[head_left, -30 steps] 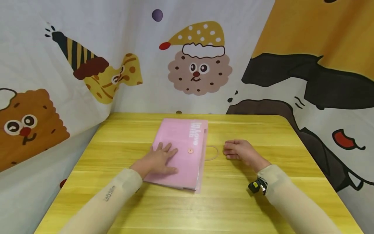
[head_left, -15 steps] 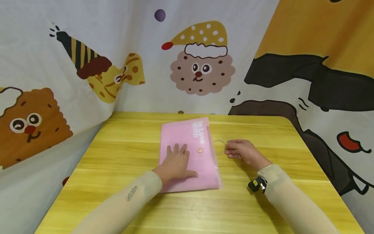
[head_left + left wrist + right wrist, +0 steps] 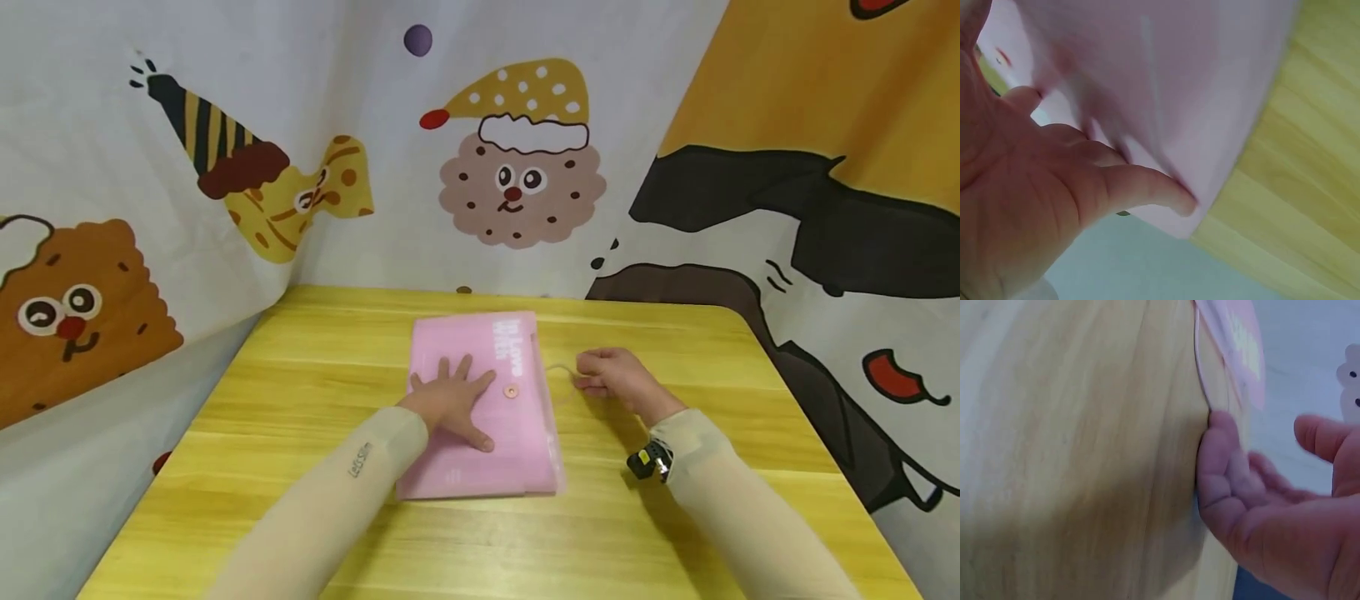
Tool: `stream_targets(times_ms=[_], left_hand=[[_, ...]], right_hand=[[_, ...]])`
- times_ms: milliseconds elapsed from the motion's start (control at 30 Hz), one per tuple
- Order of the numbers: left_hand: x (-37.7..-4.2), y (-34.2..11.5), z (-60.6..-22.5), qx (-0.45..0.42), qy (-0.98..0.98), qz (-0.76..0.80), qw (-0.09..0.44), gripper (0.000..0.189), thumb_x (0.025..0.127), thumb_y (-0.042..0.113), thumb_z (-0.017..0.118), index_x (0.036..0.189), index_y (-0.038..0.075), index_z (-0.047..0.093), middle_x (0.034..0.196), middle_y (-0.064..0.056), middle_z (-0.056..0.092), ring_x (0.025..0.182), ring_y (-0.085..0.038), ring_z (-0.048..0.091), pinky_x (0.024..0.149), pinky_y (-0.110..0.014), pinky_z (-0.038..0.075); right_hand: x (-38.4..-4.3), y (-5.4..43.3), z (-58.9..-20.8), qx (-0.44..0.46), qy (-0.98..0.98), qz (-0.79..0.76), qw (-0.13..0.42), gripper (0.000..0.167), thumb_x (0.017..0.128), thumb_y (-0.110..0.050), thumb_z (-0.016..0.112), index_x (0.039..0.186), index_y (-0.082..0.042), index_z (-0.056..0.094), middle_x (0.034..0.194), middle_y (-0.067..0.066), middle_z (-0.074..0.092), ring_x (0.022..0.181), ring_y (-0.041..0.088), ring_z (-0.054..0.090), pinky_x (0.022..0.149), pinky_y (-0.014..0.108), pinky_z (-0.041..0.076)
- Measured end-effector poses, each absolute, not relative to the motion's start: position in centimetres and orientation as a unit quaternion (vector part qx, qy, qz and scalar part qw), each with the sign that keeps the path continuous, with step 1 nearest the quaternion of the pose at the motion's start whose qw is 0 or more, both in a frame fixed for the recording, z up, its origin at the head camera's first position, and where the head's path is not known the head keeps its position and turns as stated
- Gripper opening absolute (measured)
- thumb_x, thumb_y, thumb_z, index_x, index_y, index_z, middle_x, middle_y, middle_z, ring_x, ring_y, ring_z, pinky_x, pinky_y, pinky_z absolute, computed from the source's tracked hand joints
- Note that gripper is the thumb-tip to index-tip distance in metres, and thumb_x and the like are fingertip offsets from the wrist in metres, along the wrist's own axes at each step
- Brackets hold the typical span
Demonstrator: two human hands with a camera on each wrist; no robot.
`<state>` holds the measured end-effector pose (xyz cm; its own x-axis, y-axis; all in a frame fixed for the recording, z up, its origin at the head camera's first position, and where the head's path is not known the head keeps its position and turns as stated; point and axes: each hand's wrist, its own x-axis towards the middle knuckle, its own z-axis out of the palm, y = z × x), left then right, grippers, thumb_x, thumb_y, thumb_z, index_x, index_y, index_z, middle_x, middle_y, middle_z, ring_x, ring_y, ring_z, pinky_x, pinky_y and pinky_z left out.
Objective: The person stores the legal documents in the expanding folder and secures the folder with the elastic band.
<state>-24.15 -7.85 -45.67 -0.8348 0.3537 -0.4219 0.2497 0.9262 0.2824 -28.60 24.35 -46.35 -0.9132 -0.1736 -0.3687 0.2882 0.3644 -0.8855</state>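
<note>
A pink plastic document folder [image 3: 487, 479] with white lettering lies flat on the wooden table. On its front is a small round button [image 3: 511, 391], and a thin elastic cord [image 3: 558, 367] extends from its right edge. My left hand [image 3: 450, 404] rests on the folder with fingers spread; in the left wrist view its fingertips touch the pink cover [image 3: 1210, 81]. To the folder's right, my right hand [image 3: 618, 379] has the cord at its curled fingers. The right wrist view shows the cord [image 3: 1199, 362] running to a fingertip, with the thumb held apart.
The yellow wood-grain table [image 3: 300, 358] extends around the folder on all sides. Behind it hangs a white curtain [image 3: 405, 233] with cartoon prints. A black wrist camera [image 3: 648, 460] is strapped at the right sleeve.
The folder has shifted right and turned straighter, with the left hand on it moving right too. The right hand's fingers, earlier apart from the cord, now have it at their tips.
</note>
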Motion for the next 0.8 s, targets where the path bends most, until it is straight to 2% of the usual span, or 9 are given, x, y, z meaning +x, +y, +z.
stream_targets(times_ms=[133, 233, 333, 433, 533, 667, 800], left_hand=[[-24.4, -7.3, -45.3, 0.136, 0.95, 0.112, 0.259, 0.131, 0.066, 0.069, 0.092, 0.17, 0.049, 0.014, 0.181, -0.006, -0.01, 0.165, -0.047, -0.01, 0.118, -0.087, 0.003], [-24.4, -6.9, -45.0, 0.124, 0.951, 0.11, 0.259, 0.131, 0.065, 0.067, 0.094, 0.17, 0.05, 0.016, 0.182, -0.006, -0.008, 0.166, -0.046, -0.008, 0.118, -0.088, 0.006], [-24.1, -6.7, -44.9, 0.119, 0.952, 0.118, 0.256, 0.13, 0.065, 0.065, 0.095, 0.17, 0.048, 0.019, 0.182, -0.006, -0.004, 0.166, -0.046, -0.005, 0.117, -0.088, 0.007], [-23.7, -6.7, -45.1, 0.117, 0.951, 0.125, 0.258, 0.129, 0.066, 0.063, 0.095, 0.17, 0.047, 0.02, 0.182, -0.005, -0.004, 0.166, -0.045, -0.005, 0.119, -0.087, 0.007], [-23.5, -6.6, -45.2, 0.117, 0.951, 0.121, 0.259, 0.128, 0.066, 0.064, 0.094, 0.169, 0.048, 0.02, 0.183, -0.004, -0.004, 0.167, -0.044, -0.005, 0.12, -0.086, 0.007], [-23.5, -6.5, -44.8, 0.115, 0.954, 0.112, 0.252, 0.129, 0.066, 0.065, 0.094, 0.169, 0.049, 0.019, 0.183, -0.004, -0.004, 0.167, -0.044, -0.004, 0.121, -0.085, 0.009], [-23.6, -6.6, -44.5, 0.111, 0.955, 0.112, 0.252, 0.129, 0.066, 0.064, 0.095, 0.169, 0.049, 0.019, 0.182, -0.004, -0.004, 0.167, -0.044, -0.004, 0.121, -0.084, 0.008]], right_hand=[[-29.1, 24.3, -46.8, 0.013, 0.804, -0.549, 0.229, 0.06, 0.112, -0.027, 0.053, 0.152, 0.015, 0.044, 0.143, 0.03, 0.065, 0.111, 0.02, 0.077, 0.1, 0.034, 0.061], [-29.3, 24.2, -47.1, -0.004, 0.81, -0.536, 0.239, 0.057, 0.112, -0.026, 0.053, 0.15, 0.016, 0.047, 0.133, 0.026, 0.073, 0.101, 0.014, 0.076, 0.099, 0.034, 0.061], [-29.3, 23.9, -47.3, -0.012, 0.832, -0.506, 0.228, 0.055, 0.11, -0.025, 0.057, 0.149, 0.014, 0.05, 0.125, 0.024, 0.076, 0.098, 0.014, 0.075, 0.094, 0.034, 0.061], [-28.8, 23.4, -47.9, -0.02, 0.866, -0.459, 0.196, 0.054, 0.104, -0.023, 0.068, 0.145, 0.011, 0.056, 0.117, 0.02, 0.077, 0.097, 0.017, 0.073, 0.087, 0.032, 0.06], [-28.2, 22.8, -48.4, -0.044, 0.911, -0.385, 0.14, 0.052, 0.096, -0.019, 0.075, 0.139, 0.009, 0.062, 0.111, 0.019, 0.077, 0.094, 0.02, 0.071, 0.08, 0.031, 0.057], [-27.8, 21.5, -48.3, -0.058, 0.947, -0.306, 0.076, 0.044, 0.092, -0.013, 0.072, 0.132, 0.006, 0.068, 0.103, 0.016, 0.078, 0.083, 0.02, 0.067, 0.072, 0.029, 0.051], [-27.8, 20.5, -48.0, -0.041, 0.954, -0.291, 0.062, 0.041, 0.092, -0.012, 0.07, 0.131, 0.004, 0.069, 0.101, 0.015, 0.078, 0.077, 0.019, 0.063, 0.069, 0.029, 0.048]])
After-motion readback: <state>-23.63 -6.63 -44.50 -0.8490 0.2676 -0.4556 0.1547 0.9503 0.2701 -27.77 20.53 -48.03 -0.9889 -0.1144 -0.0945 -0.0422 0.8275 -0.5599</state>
